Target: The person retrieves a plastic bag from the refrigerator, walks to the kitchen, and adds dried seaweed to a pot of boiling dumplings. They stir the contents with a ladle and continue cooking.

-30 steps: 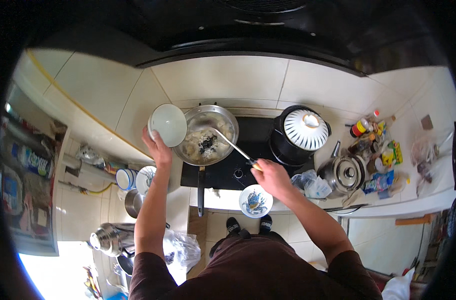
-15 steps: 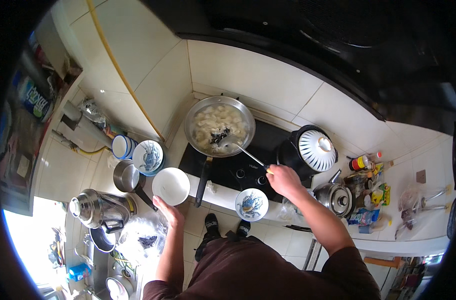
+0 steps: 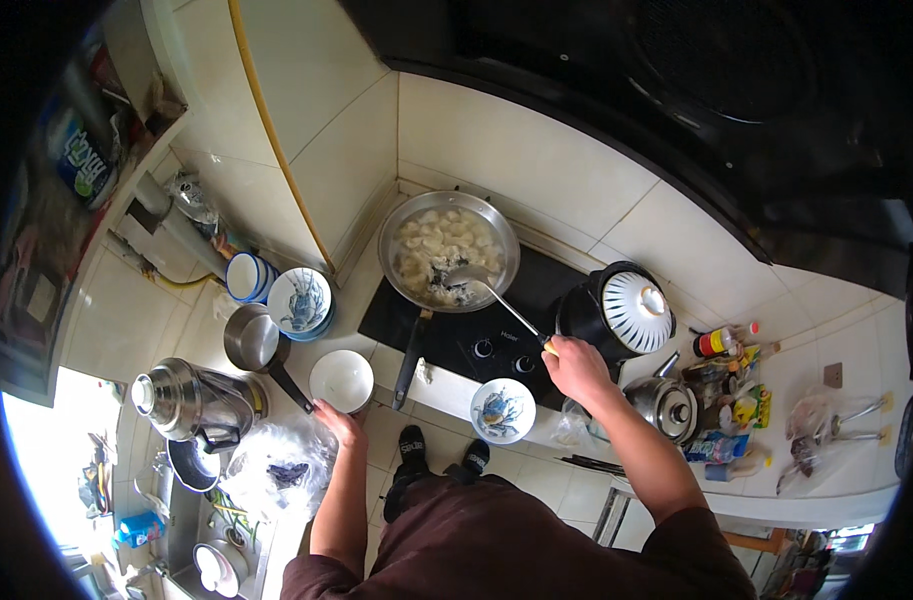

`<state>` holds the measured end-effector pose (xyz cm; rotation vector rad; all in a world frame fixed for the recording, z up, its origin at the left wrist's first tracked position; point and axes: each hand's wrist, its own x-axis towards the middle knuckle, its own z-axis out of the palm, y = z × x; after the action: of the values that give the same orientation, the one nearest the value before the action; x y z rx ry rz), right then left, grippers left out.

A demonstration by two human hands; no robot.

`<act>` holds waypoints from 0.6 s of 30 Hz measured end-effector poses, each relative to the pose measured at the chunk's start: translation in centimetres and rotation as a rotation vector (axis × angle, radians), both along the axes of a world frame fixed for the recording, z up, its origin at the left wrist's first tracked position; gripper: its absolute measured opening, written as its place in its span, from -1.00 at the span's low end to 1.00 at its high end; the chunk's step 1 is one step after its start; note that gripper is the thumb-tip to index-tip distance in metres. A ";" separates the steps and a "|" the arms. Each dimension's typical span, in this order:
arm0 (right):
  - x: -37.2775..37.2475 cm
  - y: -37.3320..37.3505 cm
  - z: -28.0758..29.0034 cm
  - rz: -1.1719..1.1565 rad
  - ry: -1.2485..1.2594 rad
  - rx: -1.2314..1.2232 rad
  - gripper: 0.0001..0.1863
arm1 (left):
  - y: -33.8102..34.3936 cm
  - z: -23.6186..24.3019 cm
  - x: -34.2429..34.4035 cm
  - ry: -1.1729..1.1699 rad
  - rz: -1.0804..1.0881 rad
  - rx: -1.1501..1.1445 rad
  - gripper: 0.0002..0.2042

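Observation:
My right hand [image 3: 573,368] is closed round the handle of a metal ladle [image 3: 516,317], whose head rests among pale pieces, liquid and dark bits in a steel pan [image 3: 394,250] on the black hob [image 3: 456,352]. My left hand [image 3: 338,420] grips the lower rim of a plain white bowl [image 3: 341,378] low at the counter's edge. Beside that bowl is a steel saucepan [image 3: 252,340] with a black handle. A blue-patterned bowl [image 3: 499,412] sits at the hob's front edge.
Stacked bowls [image 3: 301,298], a steel flask [image 3: 186,395] and a plastic bag [image 3: 276,470] stand left, near the sink [image 3: 191,575]. Right are a lidded black pot [image 3: 586,310], a kettle [image 3: 656,400] and several bottles and packets [image 3: 741,410]. A black hood [image 3: 636,90] overhangs the hob.
My left hand has brought the white bowl from beside the pan down and toward me onto the counter side. The ladle remains in the pan. The view has turned leftward.

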<state>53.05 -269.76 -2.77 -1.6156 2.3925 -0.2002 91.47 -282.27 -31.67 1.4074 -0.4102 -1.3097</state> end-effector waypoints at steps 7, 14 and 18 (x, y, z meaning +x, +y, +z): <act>0.2 -0.4 -1.0 -0.028 0.030 0.027 -0.80 | -1.5 0.2 -1.6 0.003 0.022 0.062 -0.35; 0.2 -0.2 -2.8 -0.076 -0.103 -0.091 -0.72 | -3.6 0.4 -2.0 0.054 0.113 -0.027 -0.40; 1.7 -0.4 0.5 -0.339 -0.530 0.159 -0.69 | -3.8 -0.1 -1.3 0.029 0.196 -0.100 -0.41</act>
<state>54.71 -270.14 -2.30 -0.9296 2.1702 -0.4267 90.19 -286.09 -31.80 1.3093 -0.3053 -1.1339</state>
